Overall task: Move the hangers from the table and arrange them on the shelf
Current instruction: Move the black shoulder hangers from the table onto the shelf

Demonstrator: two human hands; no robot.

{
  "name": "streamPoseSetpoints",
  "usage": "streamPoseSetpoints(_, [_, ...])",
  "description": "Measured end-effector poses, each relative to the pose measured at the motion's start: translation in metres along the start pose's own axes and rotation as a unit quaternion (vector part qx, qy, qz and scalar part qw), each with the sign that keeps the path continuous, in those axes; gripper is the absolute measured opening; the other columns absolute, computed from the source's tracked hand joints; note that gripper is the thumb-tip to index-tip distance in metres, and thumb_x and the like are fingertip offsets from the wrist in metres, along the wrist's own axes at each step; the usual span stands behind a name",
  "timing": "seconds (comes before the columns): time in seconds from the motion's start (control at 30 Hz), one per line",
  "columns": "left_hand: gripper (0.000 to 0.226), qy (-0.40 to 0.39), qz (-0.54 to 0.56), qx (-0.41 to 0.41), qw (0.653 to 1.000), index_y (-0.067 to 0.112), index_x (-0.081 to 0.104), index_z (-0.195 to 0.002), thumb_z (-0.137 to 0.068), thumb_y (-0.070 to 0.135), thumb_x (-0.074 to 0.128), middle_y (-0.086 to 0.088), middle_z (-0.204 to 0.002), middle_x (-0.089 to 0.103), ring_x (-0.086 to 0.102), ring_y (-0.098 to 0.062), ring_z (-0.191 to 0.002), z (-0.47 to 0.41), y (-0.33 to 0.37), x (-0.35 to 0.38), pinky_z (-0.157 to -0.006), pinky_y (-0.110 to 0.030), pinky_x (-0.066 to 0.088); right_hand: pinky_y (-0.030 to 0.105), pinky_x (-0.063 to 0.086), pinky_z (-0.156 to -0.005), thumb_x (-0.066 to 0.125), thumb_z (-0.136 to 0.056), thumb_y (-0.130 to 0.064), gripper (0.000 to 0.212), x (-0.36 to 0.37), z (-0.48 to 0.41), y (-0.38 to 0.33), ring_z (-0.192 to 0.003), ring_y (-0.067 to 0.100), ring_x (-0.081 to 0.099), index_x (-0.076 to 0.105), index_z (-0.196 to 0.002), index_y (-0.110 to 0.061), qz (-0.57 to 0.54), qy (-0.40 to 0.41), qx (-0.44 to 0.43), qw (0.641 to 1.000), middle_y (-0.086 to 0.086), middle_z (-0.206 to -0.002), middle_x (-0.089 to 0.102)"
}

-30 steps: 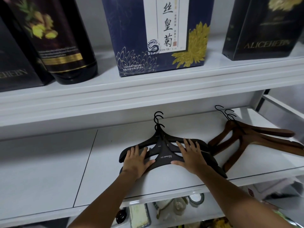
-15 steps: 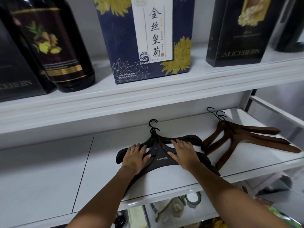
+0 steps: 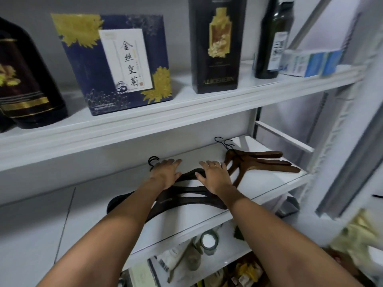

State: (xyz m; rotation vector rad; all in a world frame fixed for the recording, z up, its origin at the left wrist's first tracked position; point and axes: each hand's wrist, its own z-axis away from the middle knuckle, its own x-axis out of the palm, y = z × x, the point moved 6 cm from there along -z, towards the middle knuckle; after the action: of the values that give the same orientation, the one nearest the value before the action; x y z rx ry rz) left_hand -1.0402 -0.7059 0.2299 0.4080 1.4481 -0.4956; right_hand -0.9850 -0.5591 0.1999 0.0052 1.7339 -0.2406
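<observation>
Both hands lie flat on a stack of black hangers (image 3: 186, 196) on the middle shelf (image 3: 91, 216). The left hand (image 3: 165, 175) rests palm down near the neck of the stack, its fingers (image 3: 175, 162) straight and slightly spread, gripping nothing; the black hooks (image 3: 153, 160) stick out just left of it, toward the back wall. The right hand (image 3: 216, 178) presses on the right arms of the same stack, fingers (image 3: 207, 164) also straight and open, with a ring on one. The black hangers lie overlapped, their left ends partly hidden under the left forearm, their right ends reaching toward the shelf's front edge. Just beside the right hand, further right on the same shelf, lie the brown hangers (image 3: 261, 160), fanned out with thin wire hooks pointing to the back. On the upper shelf (image 3: 145, 125) stand a dark jar (image 3: 24, 85), a blue box (image 3: 116, 65) with gold flowers, a black box (image 3: 216, 46), a bottle (image 3: 273, 38) and pale cartons (image 3: 310, 62). The shelf below holds blurred clutter, a round tin (image 3: 209, 241) among it.
</observation>
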Motion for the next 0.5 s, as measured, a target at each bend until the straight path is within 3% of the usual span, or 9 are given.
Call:
streamPoseSetpoints(0.17, [0.055, -0.011, 0.015, 0.074, 0.997, 0.024, 0.014, -0.151, -0.101, 0.036, 0.032, -0.008, -0.153, 0.028, 0.034, -0.028, -0.134, -0.019, 0.075, -0.041, -0.109, -0.035, 0.031, 0.043, 0.016, -0.113, 0.040, -0.095, -0.049, 0.056, -0.047, 0.028, 0.064, -0.133, 0.027, 0.035, 0.034, -0.144, -0.022, -0.007, 0.036, 0.077, 0.996, 0.008, -0.143, 0.043])
streamPoseSetpoints(0.27, [0.052, 0.003, 0.017, 0.124, 0.992, 0.021, 0.023, -0.149, -0.100, 0.036, 0.033, -0.010, -0.150, 0.034, 0.037, -0.028, -0.132, -0.027, 0.135, -0.061, -0.107, -0.035, 0.033, 0.045, 0.020, -0.113, 0.035, -0.096, -0.051, 0.057, -0.080, 0.052, 0.113, -0.131, 0.029, 0.038, 0.032, -0.144, -0.022, 0.015, 0.040, 0.134, 0.990, 0.008, -0.141, 0.045])
streamPoseSetpoints(0.5, [0.047, 0.051, 0.026, 0.280, 0.958, 0.025, 0.035, -0.141, -0.098, 0.042, 0.037, -0.009, -0.141, 0.046, 0.042, -0.029, -0.129, -0.024, 0.315, -0.083, -0.104, -0.038, 0.036, 0.041, 0.025, -0.106, 0.037, -0.096, -0.045, 0.053, -0.158, 0.154, 0.237, -0.125, 0.031, 0.044, 0.036, -0.142, -0.019, 0.047, 0.103, 0.291, 0.950, 0.011, -0.137, 0.050])
